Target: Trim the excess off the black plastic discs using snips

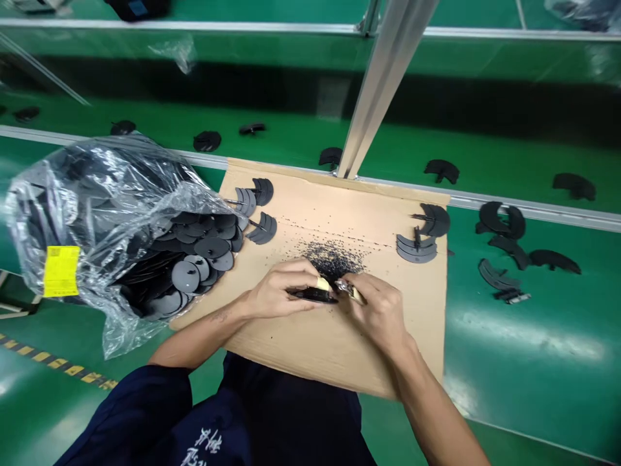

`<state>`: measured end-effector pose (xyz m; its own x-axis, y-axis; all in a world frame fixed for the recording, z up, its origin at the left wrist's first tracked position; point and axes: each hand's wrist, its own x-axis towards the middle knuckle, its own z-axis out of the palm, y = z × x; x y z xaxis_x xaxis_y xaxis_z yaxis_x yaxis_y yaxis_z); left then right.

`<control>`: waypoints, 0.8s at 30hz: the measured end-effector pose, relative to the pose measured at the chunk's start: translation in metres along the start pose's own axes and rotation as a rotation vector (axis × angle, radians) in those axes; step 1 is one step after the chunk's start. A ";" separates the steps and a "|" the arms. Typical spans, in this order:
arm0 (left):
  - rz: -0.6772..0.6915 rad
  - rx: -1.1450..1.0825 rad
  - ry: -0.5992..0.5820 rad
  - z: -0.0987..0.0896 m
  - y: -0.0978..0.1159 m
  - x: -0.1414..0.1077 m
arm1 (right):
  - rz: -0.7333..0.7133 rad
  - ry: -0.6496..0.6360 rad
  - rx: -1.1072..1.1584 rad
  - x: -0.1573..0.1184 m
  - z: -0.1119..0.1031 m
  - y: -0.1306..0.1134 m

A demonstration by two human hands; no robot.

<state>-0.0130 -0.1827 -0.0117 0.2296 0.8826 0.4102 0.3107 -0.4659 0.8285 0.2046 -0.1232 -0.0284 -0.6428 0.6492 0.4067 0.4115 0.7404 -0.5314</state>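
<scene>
Over the middle of the cardboard sheet [291,346], my left hand [286,289] grips a flat black part [314,296], seen nearly edge-on. My right hand [377,307] is closed around a small metal tool [345,286], whose tip is close to the right end of that part. Something pale yellow covers a fingertip of my left hand. Just beyond both hands lies a scattered pile of tiny black bits [334,257].
An open clear plastic bag [97,194] of black round parts lies at the left. Curved black parts [262,228] rest on the cardboard's left edge, others [416,248] on its right. A metal post [383,84] rises behind the cardboard. More black parts [502,220] lie on the green surface.
</scene>
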 end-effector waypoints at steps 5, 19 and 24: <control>-0.005 0.051 0.064 0.006 -0.006 0.003 | -0.068 0.005 -0.113 0.004 0.002 0.007; -0.219 -0.280 0.236 0.020 -0.022 -0.006 | 0.241 0.085 0.359 0.006 0.000 -0.014; -0.150 -0.085 0.185 0.015 -0.013 -0.006 | 0.328 0.153 0.348 0.002 0.001 -0.017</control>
<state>-0.0045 -0.1831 -0.0308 0.0114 0.9415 0.3368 0.2480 -0.3290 0.9112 0.1954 -0.1345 -0.0193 -0.4025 0.8755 0.2673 0.3195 0.4080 -0.8552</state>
